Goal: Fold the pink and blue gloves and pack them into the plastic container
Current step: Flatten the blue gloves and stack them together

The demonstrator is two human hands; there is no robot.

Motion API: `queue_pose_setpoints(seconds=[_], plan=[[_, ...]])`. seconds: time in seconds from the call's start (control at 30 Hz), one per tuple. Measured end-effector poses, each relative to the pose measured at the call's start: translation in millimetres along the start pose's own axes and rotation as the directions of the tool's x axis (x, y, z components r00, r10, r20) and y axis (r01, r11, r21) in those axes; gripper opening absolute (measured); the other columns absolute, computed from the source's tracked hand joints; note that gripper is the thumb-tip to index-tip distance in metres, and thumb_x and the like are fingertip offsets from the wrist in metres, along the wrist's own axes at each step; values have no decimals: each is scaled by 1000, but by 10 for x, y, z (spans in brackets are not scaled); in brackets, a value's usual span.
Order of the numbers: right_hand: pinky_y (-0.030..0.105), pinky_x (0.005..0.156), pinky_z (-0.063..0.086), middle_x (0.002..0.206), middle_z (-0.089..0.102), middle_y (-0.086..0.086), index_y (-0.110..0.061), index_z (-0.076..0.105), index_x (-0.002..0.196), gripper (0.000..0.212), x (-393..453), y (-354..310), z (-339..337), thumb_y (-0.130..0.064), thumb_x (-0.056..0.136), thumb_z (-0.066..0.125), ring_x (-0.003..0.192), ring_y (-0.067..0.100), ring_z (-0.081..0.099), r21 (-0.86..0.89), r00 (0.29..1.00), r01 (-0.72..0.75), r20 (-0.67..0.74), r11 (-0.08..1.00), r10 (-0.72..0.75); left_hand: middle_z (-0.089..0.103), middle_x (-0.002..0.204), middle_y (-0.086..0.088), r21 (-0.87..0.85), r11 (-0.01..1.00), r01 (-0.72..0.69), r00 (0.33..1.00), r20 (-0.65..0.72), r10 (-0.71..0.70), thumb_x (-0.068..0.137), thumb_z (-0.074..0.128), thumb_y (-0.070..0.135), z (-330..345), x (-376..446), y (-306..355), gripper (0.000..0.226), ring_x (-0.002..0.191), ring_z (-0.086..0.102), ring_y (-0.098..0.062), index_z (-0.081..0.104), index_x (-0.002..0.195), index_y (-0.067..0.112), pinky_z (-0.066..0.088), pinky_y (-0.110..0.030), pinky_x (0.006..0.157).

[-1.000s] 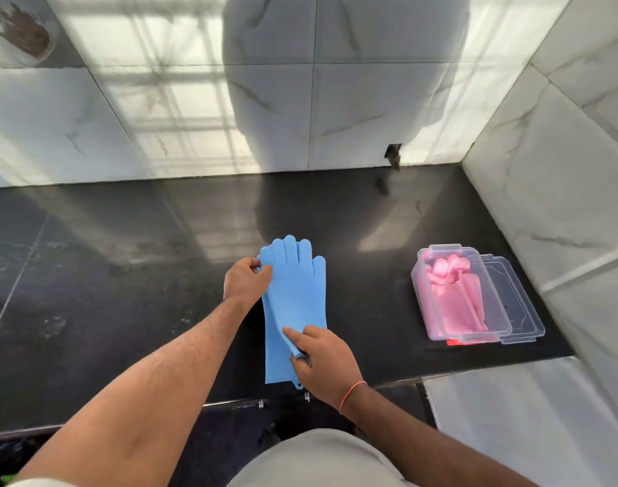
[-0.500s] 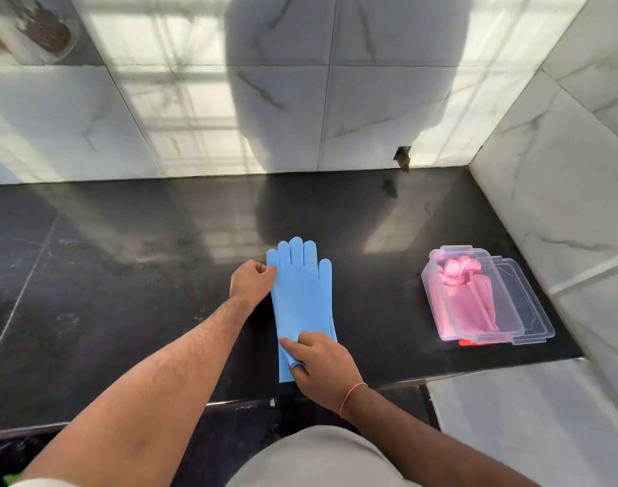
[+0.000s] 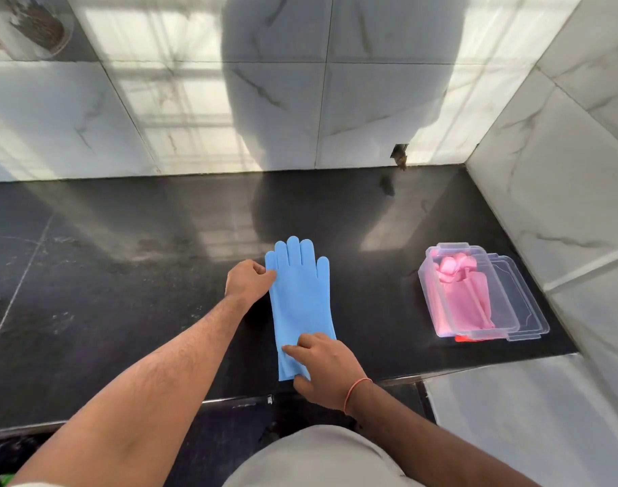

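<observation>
The blue gloves lie stacked flat on the black counter, fingers pointing away from me. My left hand pinches their left edge near the finger end. My right hand grips the cuff end close to the counter's front edge. To the right stands the clear plastic container with the folded pink gloves inside it.
The container's clear lid lies under and beside it, close to the white marble side wall. A white tiled back wall closes the counter's far side. A small red object peeks out under the container.
Both hands have shifted the blue gloves slightly and straightened them, so the two layers now lie more squarely on each other. The container has not moved.
</observation>
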State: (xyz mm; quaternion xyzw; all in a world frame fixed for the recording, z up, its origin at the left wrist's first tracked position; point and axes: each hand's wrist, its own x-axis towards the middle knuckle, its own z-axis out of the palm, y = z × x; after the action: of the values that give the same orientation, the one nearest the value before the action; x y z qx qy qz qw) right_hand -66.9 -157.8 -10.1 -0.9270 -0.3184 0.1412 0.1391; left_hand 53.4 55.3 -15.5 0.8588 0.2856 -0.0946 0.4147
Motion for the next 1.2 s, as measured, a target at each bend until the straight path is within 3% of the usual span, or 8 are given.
queue_pose_setpoints(seconds=[0.13,0.3,0.5,0.63,0.8,0.93,1.07,1.2], plan=[[31,90,57,103,62,-16,-35,73,127,54,-78,166,-23,-61,82,55,99,10,60,229,971,-198,-87,953,223,78,83,3,65,998,-27,998,52,24,90,71,33,-86,-160,-140,14,88,74,-18,74,86,20,53,-30,71],[20,75,49,90,58,-16,-33,77,113,50,-164,406,-76,-64,79,56,80,4,58,400,902,-337,-122,852,414,80,81,6,-4,1000,-20,992,121,20,90,77,34,-10,-478,-477,13,86,78,-18,79,81,25,67,-42,87],[35,84,58,91,68,-11,-28,75,99,19,-179,458,-15,-41,94,62,85,11,65,383,846,-476,-49,792,531,82,78,11,-87,996,9,986,165,6,88,80,37,153,-831,-771,9,77,79,-8,81,88,28,69,-41,85],[33,82,57,90,72,-12,-29,70,94,18,-147,452,-2,-47,91,70,87,14,68,408,784,-575,26,709,621,81,74,14,-112,993,46,987,160,-28,90,79,37,218,-1006,-890,9,68,77,-3,81,86,29,69,-39,82],[31,80,57,89,73,-13,-31,67,79,18,-94,459,-28,-44,87,75,88,14,68,375,757,-629,97,681,646,80,77,21,-96,995,31,991,133,-18,92,79,42,245,-1144,-923,11,74,76,2,82,87,32,64,-29,82],[33,80,60,82,72,-12,-27,68,77,13,-87,470,-60,-36,85,72,84,16,70,416,733,-650,125,636,668,74,71,29,-44,999,-12,996,83,16,92,80,43,242,-1259,-825,11,77,66,21,78,81,39,45,-2,61],[31,73,58,76,73,-6,-23,69,76,14,-91,475,-92,-36,81,68,78,15,69,477,718,-654,148,587,680,74,77,35,-44,998,-50,996,74,53,90,82,38,277,-1320,-821,7,77,68,17,79,83,38,46,-3,60],[28,65,51,74,72,-6,-21,68,74,17,-110,484,-87,-38,78,69,74,13,67,489,710,-656,142,575,690,78,79,19,-38,997,-66,996,50,68,86,87,32,319,-1336,-847,7,76,70,13,80,89,32,50,-4,60]])
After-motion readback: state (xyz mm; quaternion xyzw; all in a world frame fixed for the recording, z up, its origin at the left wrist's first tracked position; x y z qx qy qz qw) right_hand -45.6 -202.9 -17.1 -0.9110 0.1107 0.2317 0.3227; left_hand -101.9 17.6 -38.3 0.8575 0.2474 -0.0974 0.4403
